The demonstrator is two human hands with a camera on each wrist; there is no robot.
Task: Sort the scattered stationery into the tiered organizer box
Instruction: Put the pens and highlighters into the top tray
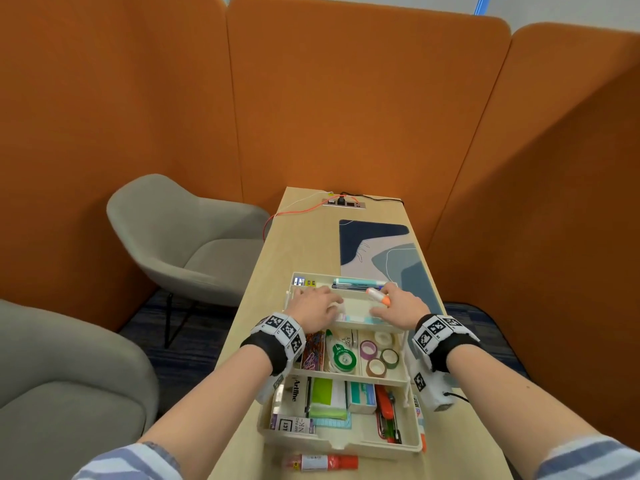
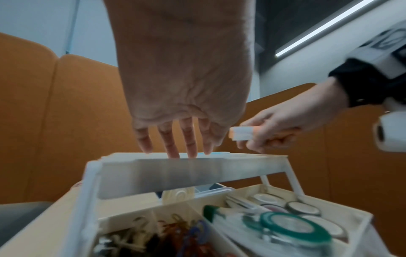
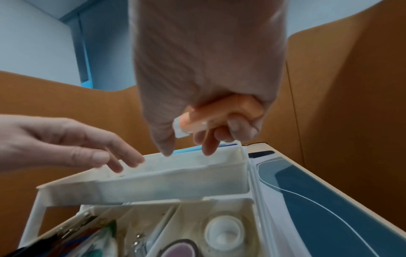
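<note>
A cream tiered organizer box (image 1: 408, 441) stands open on the wooden table, its trays stepped back. My left hand (image 1: 317, 308) reaches over the top tray (image 2: 189, 175), fingers straight and spread, tips touching something flat inside it. My right hand (image 1: 398, 304) holds an orange highlighter (image 1: 378, 295) with a clear cap over the same tray (image 3: 171, 184), thumb and fingers curled round it (image 3: 211, 120). In the left wrist view the highlighter (image 2: 240, 133) shows cap first. Pens (image 1: 360, 283) lie in the tray's far slot. A red glue stick (image 1: 320, 462) lies on the table in front of the box.
The middle tray holds tape rolls (image 1: 381, 355), a green correction tape (image 1: 341, 356) and clips (image 1: 313, 351). The bottom tray holds notes, boxes and pens (image 1: 388, 414). A blue desk mat (image 1: 377, 251) lies behind the box, a power strip (image 1: 343, 202) at the far end. Grey chairs (image 1: 183, 244) stand left.
</note>
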